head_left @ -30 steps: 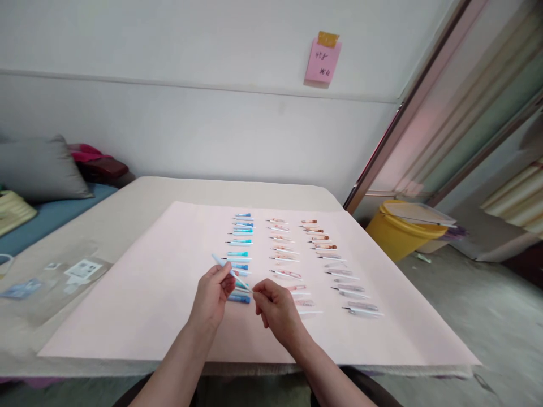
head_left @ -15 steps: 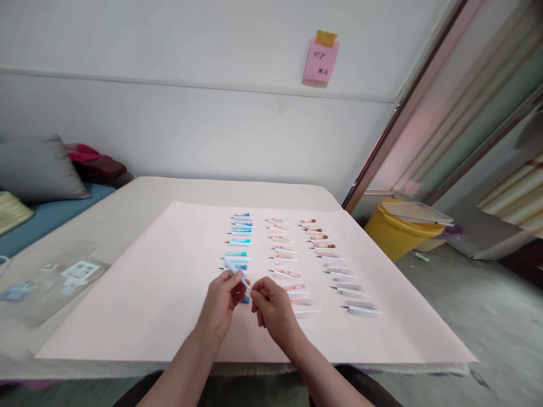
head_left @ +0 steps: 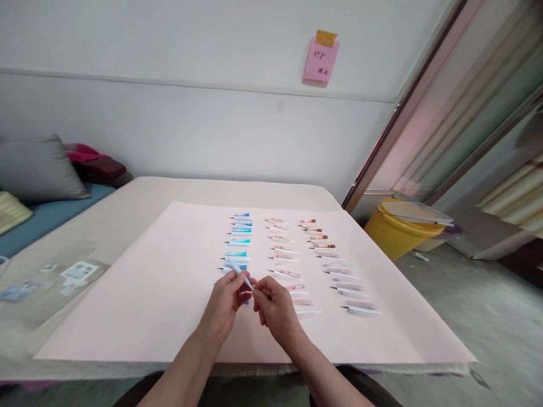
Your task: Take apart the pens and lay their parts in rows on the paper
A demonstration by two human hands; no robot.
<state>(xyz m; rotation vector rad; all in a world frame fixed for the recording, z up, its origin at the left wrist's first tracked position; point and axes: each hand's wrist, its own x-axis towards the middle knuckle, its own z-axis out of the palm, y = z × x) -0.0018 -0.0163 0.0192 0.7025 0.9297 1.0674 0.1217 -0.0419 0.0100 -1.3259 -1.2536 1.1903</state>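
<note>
A slim pale-blue pen (head_left: 236, 267) slants between my hands. My left hand (head_left: 225, 299) grips its middle, thumb on top. My right hand (head_left: 274, 305) is closed at the pen's near end, fingertips pinched there; whether they hold the barrel or a thin piece in it is too small to tell. Under and beyond my left hand runs a column of blue pen parts (head_left: 238, 242), each with a thin white refill alongside. Pinkish patterned pen parts (head_left: 284, 274) with refills form the middle column, partly behind my right hand.
Brown and grey pen parts (head_left: 323, 246) form a right-hand column on the pale pink sheet (head_left: 139, 305). Clear plastic bags (head_left: 63, 282) lie at left. A grey pillow (head_left: 40, 169) is further back, a yellow bin (head_left: 390, 232) stands right of the table, and the wall closes off the far side.
Both hands have shifted very slightly to the right with the pen between them. The laid-out pen parts have not moved.
</note>
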